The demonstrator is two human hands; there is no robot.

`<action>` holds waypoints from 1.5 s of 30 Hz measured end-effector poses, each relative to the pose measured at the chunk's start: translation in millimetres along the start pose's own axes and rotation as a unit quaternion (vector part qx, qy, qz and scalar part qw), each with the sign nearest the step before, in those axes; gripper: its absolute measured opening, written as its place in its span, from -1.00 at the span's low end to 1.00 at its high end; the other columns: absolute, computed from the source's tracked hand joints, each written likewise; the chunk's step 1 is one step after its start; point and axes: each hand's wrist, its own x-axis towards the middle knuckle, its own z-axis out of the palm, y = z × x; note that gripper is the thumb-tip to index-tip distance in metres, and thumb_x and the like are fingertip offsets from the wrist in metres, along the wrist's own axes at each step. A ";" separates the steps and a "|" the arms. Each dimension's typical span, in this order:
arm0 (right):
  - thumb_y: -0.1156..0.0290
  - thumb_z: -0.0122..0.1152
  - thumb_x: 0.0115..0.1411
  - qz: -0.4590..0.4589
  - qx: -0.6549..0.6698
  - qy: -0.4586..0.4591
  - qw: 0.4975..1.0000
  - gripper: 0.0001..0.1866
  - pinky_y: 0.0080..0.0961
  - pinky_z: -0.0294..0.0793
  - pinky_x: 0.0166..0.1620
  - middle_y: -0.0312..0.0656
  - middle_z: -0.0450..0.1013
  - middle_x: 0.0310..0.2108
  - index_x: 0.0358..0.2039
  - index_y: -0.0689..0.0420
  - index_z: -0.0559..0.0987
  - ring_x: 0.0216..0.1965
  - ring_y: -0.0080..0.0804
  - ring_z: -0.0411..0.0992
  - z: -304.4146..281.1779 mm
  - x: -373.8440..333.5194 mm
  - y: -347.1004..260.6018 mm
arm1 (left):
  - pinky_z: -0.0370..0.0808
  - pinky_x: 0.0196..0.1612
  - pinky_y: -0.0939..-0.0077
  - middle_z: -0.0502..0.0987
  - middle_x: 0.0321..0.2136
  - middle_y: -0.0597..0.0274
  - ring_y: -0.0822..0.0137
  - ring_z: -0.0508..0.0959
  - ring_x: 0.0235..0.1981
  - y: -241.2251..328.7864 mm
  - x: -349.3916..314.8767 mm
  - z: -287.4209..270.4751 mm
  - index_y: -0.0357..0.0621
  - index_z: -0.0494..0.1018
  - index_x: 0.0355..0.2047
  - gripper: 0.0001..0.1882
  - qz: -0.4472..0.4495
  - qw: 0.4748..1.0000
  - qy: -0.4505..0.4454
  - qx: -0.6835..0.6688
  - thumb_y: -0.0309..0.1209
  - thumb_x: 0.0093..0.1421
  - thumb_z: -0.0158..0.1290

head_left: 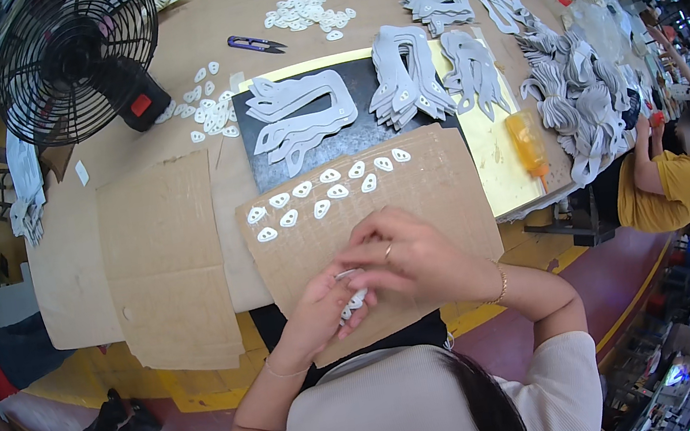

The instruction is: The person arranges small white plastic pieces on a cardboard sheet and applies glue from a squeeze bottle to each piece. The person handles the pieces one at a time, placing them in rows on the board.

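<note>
In my cupped left hand (321, 315) lies a small pile of white two-hole patches (354, 303), flat and rounded. My right hand (404, 251) bends over it, fingers curled down to the left fingers; what its fingertips pinch, if anything, is hidden. Both hands are above the near part of a brown cardboard sheet (440, 192). On its far part, several matching white patches (303, 189) lie spaced out in two slanting rows, apart from one another. Each shows two dark holes.
Beyond the cardboard, grey cut-out pieces (304, 119) lie on a dark board (268, 176). Loose patches (214, 115), purple thread snips (255, 44) and a black fan (76, 59) are farther off. An orange bottle (527, 144) lies right, near a person in yellow (670, 185). Another cardboard sheet (164, 260) overhangs the table's edge.
</note>
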 end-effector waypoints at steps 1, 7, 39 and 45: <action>0.40 0.29 0.05 0.000 0.022 -0.006 1.000 -0.80 -0.41 0.40 -0.13 -0.22 0.42 -0.30 -0.28 0.11 0.62 -0.24 -0.24 0.40 3.6 -0.9 -0.3 | 0.15 -0.77 0.76 0.47 -0.49 0.26 0.59 0.32 -0.72 -1.6 0.0 0.4 -0.24 0.36 -0.08 -0.74 0.002 1.000 -0.015 0.001 -0.32 0.37 -0.13; 0.42 0.29 0.03 -0.016 0.021 -0.009 1.000 -0.87 -0.38 0.41 -0.14 -0.21 0.42 -0.32 -0.43 0.16 0.55 -0.25 -0.22 0.40 11.7 -6.2 1.3 | 0.21 -0.72 0.76 0.45 -0.43 0.26 0.59 0.34 -0.66 -6.1 2.5 -6.6 -0.22 0.31 -0.06 -0.76 -0.017 0.997 -0.071 0.040 -0.34 0.38 -0.17; 0.40 0.32 0.11 0.257 0.256 -0.050 0.931 -0.76 -0.58 0.47 -0.30 -0.17 0.57 -0.40 -0.23 0.23 0.61 -0.42 -0.49 0.50 -2.4 -19.0 12.7 | 0.22 -0.75 0.73 0.47 -0.44 0.15 0.54 0.36 -0.66 -15.4 5.1 3.7 -0.10 0.24 -0.17 -0.83 0.156 0.986 0.047 -0.026 -0.36 0.33 -0.02; 0.43 0.32 0.09 0.317 0.039 0.159 0.934 -0.82 -0.56 0.46 -0.33 -0.11 0.56 -0.46 -0.32 0.26 0.62 -0.46 -0.46 0.50 -47.7 -21.9 75.0 | 0.26 -0.70 0.67 0.46 -0.39 0.10 0.48 0.36 -0.59 -4.9 4.0 0.0 -0.15 0.24 -0.12 -0.83 0.091 0.986 0.017 -0.137 -0.38 0.35 -0.09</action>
